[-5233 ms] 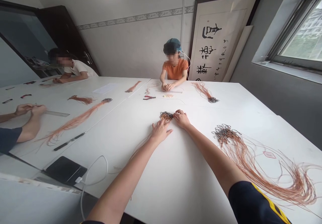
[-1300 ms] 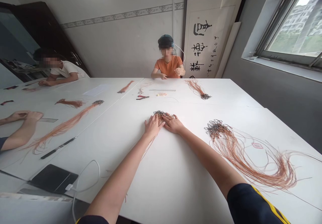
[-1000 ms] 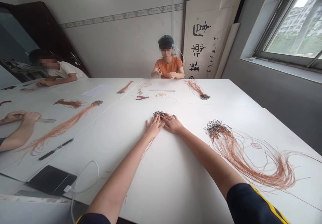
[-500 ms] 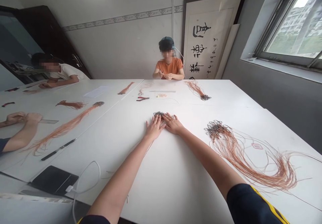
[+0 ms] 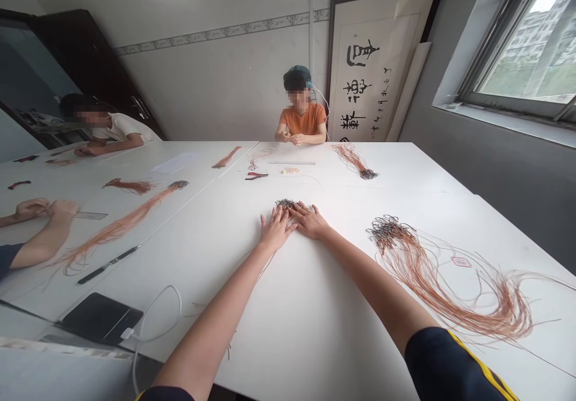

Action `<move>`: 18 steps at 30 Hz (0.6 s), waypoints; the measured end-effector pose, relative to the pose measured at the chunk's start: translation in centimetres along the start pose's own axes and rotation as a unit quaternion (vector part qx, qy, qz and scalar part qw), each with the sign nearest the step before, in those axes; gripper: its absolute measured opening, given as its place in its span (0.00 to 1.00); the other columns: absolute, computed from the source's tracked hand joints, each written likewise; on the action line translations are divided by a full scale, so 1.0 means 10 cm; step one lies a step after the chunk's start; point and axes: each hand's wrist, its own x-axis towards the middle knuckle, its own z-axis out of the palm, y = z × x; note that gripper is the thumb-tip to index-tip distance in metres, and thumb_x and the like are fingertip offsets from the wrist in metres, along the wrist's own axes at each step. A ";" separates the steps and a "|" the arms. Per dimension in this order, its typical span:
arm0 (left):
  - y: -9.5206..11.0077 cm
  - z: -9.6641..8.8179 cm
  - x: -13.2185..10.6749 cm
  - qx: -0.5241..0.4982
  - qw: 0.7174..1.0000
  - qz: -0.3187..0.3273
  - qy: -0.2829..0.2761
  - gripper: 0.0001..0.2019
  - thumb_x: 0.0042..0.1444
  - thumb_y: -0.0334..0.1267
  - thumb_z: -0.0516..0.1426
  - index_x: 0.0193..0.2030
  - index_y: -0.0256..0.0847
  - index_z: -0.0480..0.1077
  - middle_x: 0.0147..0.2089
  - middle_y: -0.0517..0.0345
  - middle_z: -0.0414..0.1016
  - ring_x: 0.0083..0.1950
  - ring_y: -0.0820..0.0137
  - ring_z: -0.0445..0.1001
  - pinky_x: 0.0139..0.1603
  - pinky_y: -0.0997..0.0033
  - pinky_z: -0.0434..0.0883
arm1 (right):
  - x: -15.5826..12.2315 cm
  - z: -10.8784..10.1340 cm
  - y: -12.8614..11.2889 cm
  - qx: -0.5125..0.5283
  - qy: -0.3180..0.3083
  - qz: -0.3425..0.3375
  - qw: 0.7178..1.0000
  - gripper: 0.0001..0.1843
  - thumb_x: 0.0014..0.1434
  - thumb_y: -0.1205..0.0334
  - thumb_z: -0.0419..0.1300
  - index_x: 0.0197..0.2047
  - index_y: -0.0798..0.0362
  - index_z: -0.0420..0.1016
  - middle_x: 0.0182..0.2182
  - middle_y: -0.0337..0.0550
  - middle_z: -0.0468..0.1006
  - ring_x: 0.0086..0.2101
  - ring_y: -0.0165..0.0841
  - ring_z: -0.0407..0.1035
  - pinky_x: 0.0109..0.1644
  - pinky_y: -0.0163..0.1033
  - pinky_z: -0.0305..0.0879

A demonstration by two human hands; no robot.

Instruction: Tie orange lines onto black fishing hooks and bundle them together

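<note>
Both palms face down at the middle of the white table (image 5: 333, 305). My left hand (image 5: 275, 230) lies flat with its fingers spread over the near side of a bundle of thin copper-coloured strands with dark looped ends (image 5: 286, 202). Beside it, my right hand (image 5: 310, 221) rests with fingers stretched out, its tips touching the same bundle and close to the left fingers. Most of the strands are hidden under my left hand and forearm; a few stick out beside the arm. Neither hand grips anything.
A larger strand bundle (image 5: 450, 293) curves along my right. More bundles (image 5: 130, 215) lie left and at the back (image 5: 355, 161). Red-handled pliers (image 5: 256, 176), a ruler (image 5: 292, 162), a knife-like tool (image 5: 109, 265) and a black device (image 5: 101, 318) with a white cable lie around. Co-workers sit opposite and left.
The view has shifted very slightly. My hands stay in the same place on the bundle, while the hands of the person opposite have moved a little.
</note>
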 end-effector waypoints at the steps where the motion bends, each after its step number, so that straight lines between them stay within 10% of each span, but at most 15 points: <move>1: 0.01 -0.01 -0.01 0.000 1.000 0.002 -0.001 0.25 0.69 0.47 0.61 0.68 0.41 0.69 0.71 0.43 0.68 0.69 0.52 0.72 0.68 0.39 0.72 | 0.00 0.00 0.00 0.000 -0.001 0.001 1.000 0.33 0.73 0.50 0.62 0.76 0.48 0.62 0.78 0.53 0.55 0.75 0.55 0.52 0.77 0.72 0.47; 18: 0.00 -0.04 -0.15 -0.005 1.000 0.003 -0.003 0.24 0.69 0.47 0.61 0.67 0.40 0.70 0.68 0.44 0.71 0.65 0.54 0.74 0.65 0.43 0.75 | 0.00 0.01 -0.02 -0.007 0.009 -0.006 1.000 0.32 0.73 0.50 0.62 0.75 0.49 0.64 0.77 0.54 0.58 0.73 0.55 0.55 0.76 0.71 0.50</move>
